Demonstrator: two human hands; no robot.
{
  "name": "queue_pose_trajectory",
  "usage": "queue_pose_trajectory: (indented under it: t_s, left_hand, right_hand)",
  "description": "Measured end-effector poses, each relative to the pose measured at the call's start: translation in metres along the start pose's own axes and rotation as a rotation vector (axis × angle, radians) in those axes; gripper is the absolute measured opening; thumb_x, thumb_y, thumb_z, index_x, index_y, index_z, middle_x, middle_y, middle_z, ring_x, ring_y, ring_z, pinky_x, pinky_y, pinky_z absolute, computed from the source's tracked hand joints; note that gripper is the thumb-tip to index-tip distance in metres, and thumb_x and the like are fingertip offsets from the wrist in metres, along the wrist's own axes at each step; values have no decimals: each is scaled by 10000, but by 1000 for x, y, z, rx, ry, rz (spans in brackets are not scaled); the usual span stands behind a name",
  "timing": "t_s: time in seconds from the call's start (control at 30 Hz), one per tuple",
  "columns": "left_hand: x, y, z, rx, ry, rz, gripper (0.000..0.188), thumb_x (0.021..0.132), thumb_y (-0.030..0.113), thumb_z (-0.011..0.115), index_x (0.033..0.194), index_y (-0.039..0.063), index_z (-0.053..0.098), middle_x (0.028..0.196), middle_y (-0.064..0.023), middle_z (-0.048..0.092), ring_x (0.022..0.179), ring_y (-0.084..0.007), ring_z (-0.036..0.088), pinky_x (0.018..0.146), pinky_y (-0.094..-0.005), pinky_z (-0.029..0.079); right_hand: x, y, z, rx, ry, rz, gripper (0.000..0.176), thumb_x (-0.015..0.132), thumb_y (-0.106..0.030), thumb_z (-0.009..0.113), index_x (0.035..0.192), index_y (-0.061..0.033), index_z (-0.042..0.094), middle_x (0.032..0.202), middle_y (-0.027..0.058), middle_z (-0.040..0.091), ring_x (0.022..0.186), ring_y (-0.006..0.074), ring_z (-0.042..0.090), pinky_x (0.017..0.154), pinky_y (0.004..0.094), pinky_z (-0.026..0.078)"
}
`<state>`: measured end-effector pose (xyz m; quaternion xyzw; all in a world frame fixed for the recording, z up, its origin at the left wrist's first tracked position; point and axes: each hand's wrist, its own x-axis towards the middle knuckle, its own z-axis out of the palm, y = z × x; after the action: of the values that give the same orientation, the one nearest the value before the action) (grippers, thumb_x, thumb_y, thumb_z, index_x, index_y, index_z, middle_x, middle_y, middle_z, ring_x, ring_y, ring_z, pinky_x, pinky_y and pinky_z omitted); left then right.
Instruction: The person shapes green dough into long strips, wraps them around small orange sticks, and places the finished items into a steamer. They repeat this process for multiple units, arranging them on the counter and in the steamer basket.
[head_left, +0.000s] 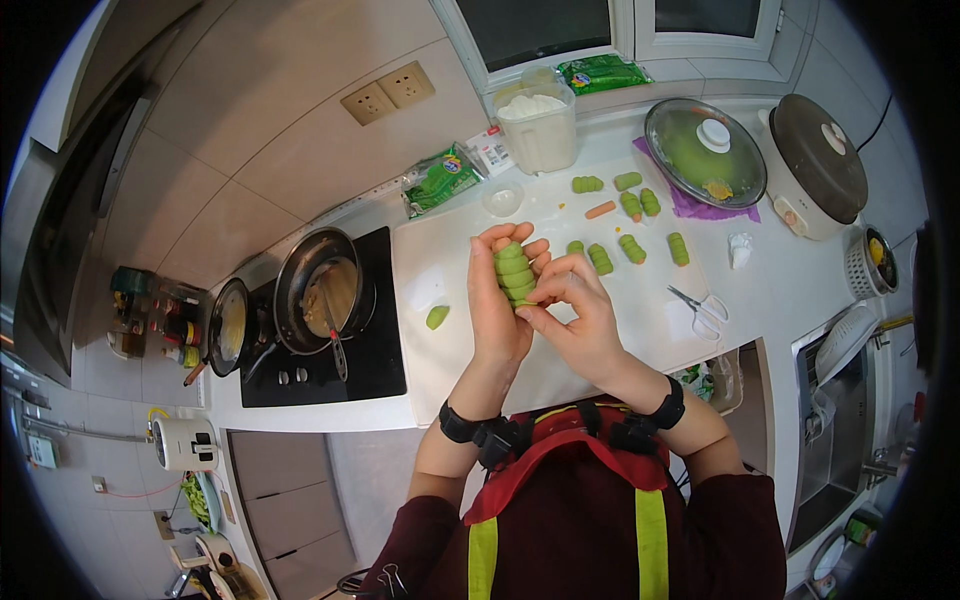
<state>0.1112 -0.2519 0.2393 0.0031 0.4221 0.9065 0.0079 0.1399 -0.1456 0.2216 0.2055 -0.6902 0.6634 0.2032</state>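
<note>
In my left hand (499, 300) lies a sausage wrapped in a spiral of green dough (514, 274), its pinkish tip showing at the top. The fingers of my right hand (581, 307) pinch the lower end of that dough. Both hands are above a white work mat (465, 375). Right of them, several more green dough-wrapped sausages (600, 259) lie on the mat, along with a bare sausage (600, 210). A small lump of green dough (437, 317) rests left of my left hand. A small clear bowl (502, 199) stands behind my hands.
Scissors (701, 311) lie on the right. A glass-lidded pan (705, 154) on a purple cloth and an electric cooker (814, 169) stand behind. A flour tub (536, 127) stands by the wall. On the left, a frying pan (322, 292) sits on the black cooktop (382, 337).
</note>
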Motion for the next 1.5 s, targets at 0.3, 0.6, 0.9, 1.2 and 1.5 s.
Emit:
queue_pose_trajectory:
  t_s: [0.3, 0.6, 0.9, 1.2, 1.5]
  left_hand:
    - [6, -10, -21, -180, 18, -95, 343, 1035, 339, 391, 1195, 61, 513, 1097, -71, 590, 937, -162, 597, 821, -300, 520]
    - [16, -28, -54, -378, -14, -324, 340, 1013, 423, 445, 1024, 97, 543, 1025, -48, 610, 819, -151, 632, 680, -272, 564]
    - [14, -57, -108, -401, 400, -398, 390, 1019, 461, 417, 1112, 98, 526, 1025, -39, 608, 930, -168, 618, 786, -306, 544]
    - [12, -69, -128, -285, 388, -265, 441, 1048, 398, 368, 1349, 80, 424, 1213, -94, 524, 1070, -218, 557, 939, -373, 482]
    - [23, -56, -114, -167, 264, -170, 435, 1061, 363, 318, 1398, 97, 390, 1222, -109, 517, 1005, -204, 569, 879, -359, 499]
  right_hand:
    - [-6, 25, 1, 591, -32, 448, 260, 841, 31, 695, 976, -23, 480, 978, 35, 550, 908, 104, 592, 786, 254, 519]
    - [-5, 46, -3, 674, -119, 778, 297, 880, 0, 669, 1036, -77, 429, 904, -1, 549, 812, 71, 559, 700, 237, 491]
    - [-25, 93, 8, 320, -221, 785, 234, 904, -81, 665, 1088, -29, 531, 917, 35, 571, 813, 88, 599, 674, 250, 509]
    - [-32, 111, 40, 1, -302, 534, 318, 818, -27, 722, 1114, -34, 605, 992, 84, 587, 835, 191, 646, 717, 295, 564]
    - [-22, 110, 36, -143, -248, 248, 272, 797, 11, 734, 1052, -10, 639, 1049, 111, 605, 810, 197, 673, 681, 287, 568]
